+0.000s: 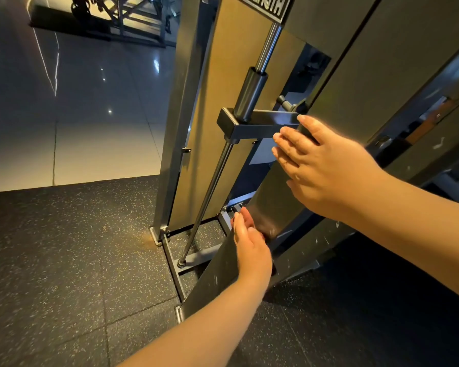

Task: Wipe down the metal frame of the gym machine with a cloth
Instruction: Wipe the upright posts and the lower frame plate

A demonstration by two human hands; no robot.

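On speckled rubber floor (pixel 64 260), brushed-metal frame (pixel 272 205)

On the machine (pixel 355 75), a dark plate (pixel 265 6) just above the guide rod (pixel 268 46) bears pale letters, cut off at the edge: "…RENGTH".

Floor comes in two zones. Near side is dark rubber matting (pixel 64 260) with pale speckle, laid as square tiles with visible seams. Far side is glossy large-format floor tile (pixel 96 139), pale, with thin grout lines. The two meet along a straight edge (pixel 72 185).

The tile is highly reflective. It shows small bright spots of reflected light (pixel 156 65) and one long thin streak (pixel 48 62) running diagonally at upper left. The lit patch reads warm cream and the rest falls off to grey-blue.

At the top is another piece of gym equipment (pixel 133 14), dark steel bars plus a round wheel-like part. It sits on a dark mat (pixel 61 22) over the tile. Overall light is dim and warm.
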